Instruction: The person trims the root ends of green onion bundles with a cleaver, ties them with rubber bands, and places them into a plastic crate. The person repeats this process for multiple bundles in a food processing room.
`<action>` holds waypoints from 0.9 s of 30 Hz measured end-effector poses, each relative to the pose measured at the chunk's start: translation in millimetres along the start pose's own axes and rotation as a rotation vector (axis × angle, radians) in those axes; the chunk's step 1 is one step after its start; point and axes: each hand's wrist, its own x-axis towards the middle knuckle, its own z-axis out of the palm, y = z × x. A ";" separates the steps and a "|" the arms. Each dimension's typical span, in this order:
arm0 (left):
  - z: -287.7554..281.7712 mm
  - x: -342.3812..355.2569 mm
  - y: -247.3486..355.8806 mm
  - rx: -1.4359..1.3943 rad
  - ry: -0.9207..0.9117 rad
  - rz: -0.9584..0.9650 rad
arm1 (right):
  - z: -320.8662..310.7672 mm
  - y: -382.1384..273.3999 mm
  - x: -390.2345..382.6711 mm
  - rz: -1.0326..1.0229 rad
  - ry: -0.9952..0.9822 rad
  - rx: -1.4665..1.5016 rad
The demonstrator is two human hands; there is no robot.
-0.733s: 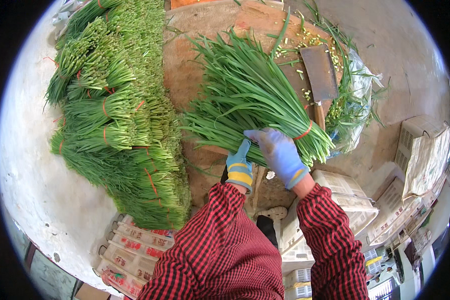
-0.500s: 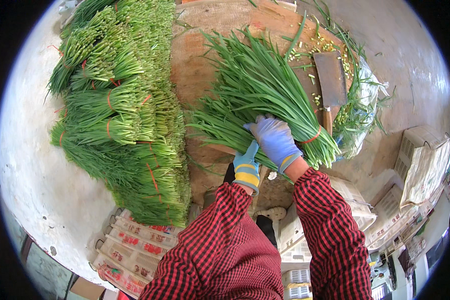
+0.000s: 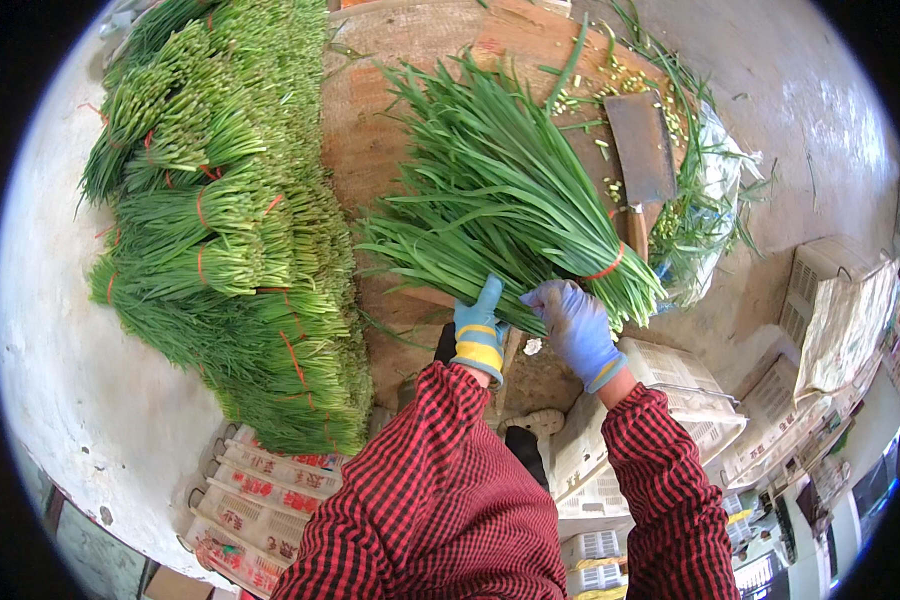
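My left hand wears a teal and yellow glove and is closed on the loose lower bunch of green chive leaves. My right hand, gloved in purple-blue, grips the same bunch a little to the right, where its stems run under the fingers. Just above lies a larger chive bundle, tied with a red band close to its pale stem ends. A cleaver with a wooden handle rests flat at the bundle's right on the wooden board, among chopped stem bits.
A tall pile of banded chive bundles fills the left side. A plastic bag with leaf scraps sits right of the board. Pale plastic crates stand at lower right, more crates at lower left. A concrete floor surrounds them.
My right hand reached up and left over the leaves, then came back down and right onto the lower bunch. My left hand stays in about the same place.
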 end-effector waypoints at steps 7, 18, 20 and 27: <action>-2.8 19.8 0.7 0.235 0.050 0.019 | -48.9 -25.8 -27.1 0.289 -0.477 0.709; -17.9 25.9 8.1 0.188 -0.144 0.055 | -126.4 55.9 -102.7 0.892 0.556 -0.299; -20.9 26.3 7.5 0.220 -0.127 0.032 | -93.9 35.4 -114.2 0.512 0.381 -0.204; -6.8 9.0 17.3 0.202 -0.084 -0.031 | 15.1 -13.0 -43.1 0.295 0.052 -0.345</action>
